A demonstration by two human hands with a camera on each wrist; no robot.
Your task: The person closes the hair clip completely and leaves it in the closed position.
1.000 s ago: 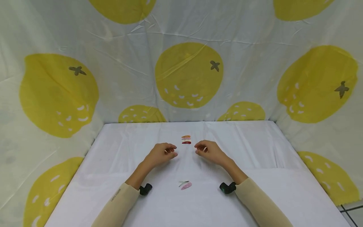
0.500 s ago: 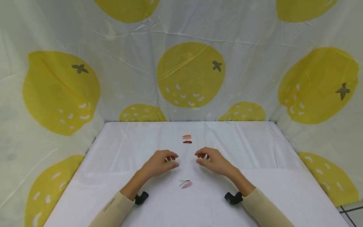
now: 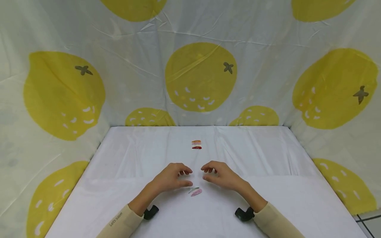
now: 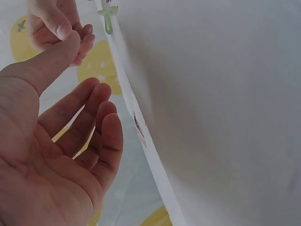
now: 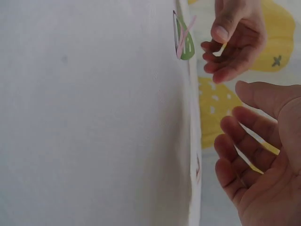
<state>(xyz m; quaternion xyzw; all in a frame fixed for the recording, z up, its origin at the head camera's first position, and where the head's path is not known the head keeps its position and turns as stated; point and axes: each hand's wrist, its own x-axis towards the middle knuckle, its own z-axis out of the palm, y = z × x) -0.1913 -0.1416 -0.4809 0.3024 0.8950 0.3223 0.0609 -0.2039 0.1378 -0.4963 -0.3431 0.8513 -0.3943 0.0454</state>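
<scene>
Two or so snap hair clips lie close together on the white table, a pink hair clip (image 3: 196,192) and a green hair clip (image 5: 186,44). My left hand (image 3: 173,177) is just beyond them in the head view, its thumb tip overlapping the edge of the green one. It holds nothing, and its fingers are loosely bent with the thumb apart. Opposite, my right hand (image 3: 223,175) hovers likewise with bare, loosely bent fingers. Farther back, several hair clips lie stacked in a neat row, with an orange hair clip (image 3: 196,141) at the far end and a red hair clip (image 3: 196,147) nearest.
A white cloth covers the table (image 3: 131,148), with a fold line across it. Curtains (image 3: 134,72) printed with yellow lemons rise at the back and both sides. Each wrist carries a small black camera (image 3: 151,212). Floor tiles (image 3: 367,224) show at the lower right.
Both hands have drawn back toward the person, from beside the far row of clips to just beyond the pink and green ones. The clips stay where they were.
</scene>
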